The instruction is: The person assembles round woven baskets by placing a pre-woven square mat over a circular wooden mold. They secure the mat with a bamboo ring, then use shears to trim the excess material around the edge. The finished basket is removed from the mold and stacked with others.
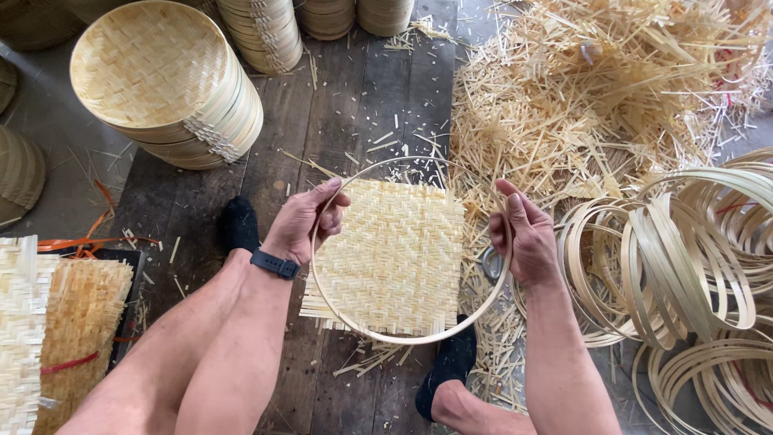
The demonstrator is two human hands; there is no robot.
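Note:
A thin round bamboo hoop [378,333] is held level above a square woven bamboo mat [394,258]. My left hand [303,221], with a black watch on the wrist, grips the hoop's left side. On the hoop's right side my right hand [522,234] is closed on the rim. The mat lies under the hoop, its corners poking out past the ring. Both my feet in black socks rest on the dark wooden floor, one beside each lower edge of the mat.
A stack of finished round woven trays [165,80] stands at the upper left, with more stacks behind it. Loose bamboo hoops [684,266] pile up on the right. Bamboo offcuts [580,89] cover the upper right. Flat woven mats [48,322] lie at the left.

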